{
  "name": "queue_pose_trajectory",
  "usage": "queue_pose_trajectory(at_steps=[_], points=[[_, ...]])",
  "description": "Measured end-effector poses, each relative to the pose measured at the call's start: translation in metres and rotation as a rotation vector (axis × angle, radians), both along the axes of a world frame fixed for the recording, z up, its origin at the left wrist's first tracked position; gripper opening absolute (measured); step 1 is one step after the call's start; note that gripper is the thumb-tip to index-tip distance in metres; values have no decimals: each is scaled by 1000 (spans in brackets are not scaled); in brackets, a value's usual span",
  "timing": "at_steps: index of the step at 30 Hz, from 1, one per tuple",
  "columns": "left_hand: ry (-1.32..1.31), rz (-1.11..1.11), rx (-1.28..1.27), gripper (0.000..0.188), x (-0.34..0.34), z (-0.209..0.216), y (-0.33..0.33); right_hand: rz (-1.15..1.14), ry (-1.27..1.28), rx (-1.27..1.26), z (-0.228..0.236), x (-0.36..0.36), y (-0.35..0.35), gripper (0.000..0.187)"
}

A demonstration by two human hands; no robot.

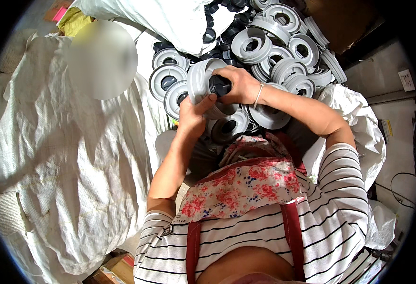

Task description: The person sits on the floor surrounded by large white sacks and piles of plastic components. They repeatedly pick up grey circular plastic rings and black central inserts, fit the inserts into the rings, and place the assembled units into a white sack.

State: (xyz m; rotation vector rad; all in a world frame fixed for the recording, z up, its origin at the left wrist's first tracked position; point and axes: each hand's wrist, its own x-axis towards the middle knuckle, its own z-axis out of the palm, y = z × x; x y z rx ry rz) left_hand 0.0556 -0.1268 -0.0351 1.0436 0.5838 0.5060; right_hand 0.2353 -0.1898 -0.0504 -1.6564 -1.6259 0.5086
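A light grey ridged plastic ring (199, 81) is held up before me, tilted, with its hollow side toward my right hand. My left hand (192, 114) is closed round its lower left rim, thumb on the near edge. Inside the ring's opening my right hand (240, 85) grips a round black plastic cap (219, 85); whether the cap is seated in the ring's centre, I cannot tell. Directly under the held ring lies another grey ring (230, 124) with a dark centre. More grey rings (166, 81) lie just left of my hands.
Several grey rings (293, 71) are heaped beyond my right hand. Black caps (210, 35) spill by a white sack (179, 23) at the back. A large white woven sack (70, 165) fills the left side. Another white sack (355, 111) sits at right, near the wall.
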Motion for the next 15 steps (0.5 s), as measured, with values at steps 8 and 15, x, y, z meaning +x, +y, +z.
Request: queue_pose_trajectory(at_steps=[8,15], points=[[5,80,-15,23,-2,-17,0,-52,234,-72,-9,-4,6,50],[-42,-6,-219,38,-10,-19,15,308,-74,233,-14,7,11,69]])
